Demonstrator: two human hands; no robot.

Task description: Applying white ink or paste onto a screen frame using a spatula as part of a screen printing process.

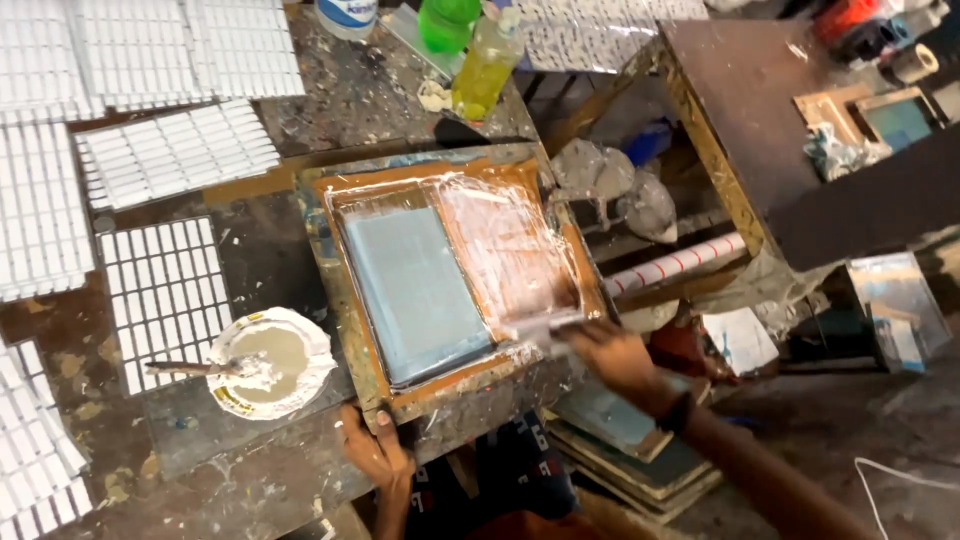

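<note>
A wooden screen-printing frame (pixel 352 300) lies on the stained worktable, its mesh smeared with white ink on the right half and grey-blue on the left. My left hand (pixel 377 452) grips the frame's near left corner. My right hand (pixel 610 352) holds a squeegee (pixel 540 327) at the frame's near right corner, its blade resting on the white ink. A white bowl of pale ink (pixel 270 362) with a stirring stick (pixel 190 368) in it sits left of the frame.
Sheets of small white rectangular pieces (pixel 165 290) cover the table's left and back. Green and yellow bottles (pixel 485 65) stand behind the frame. A dark table (pixel 770 110) with clutter stands at right, with a red-striped roll (pixel 680 265) below it and stacked boards (pixel 630 450) near the floor.
</note>
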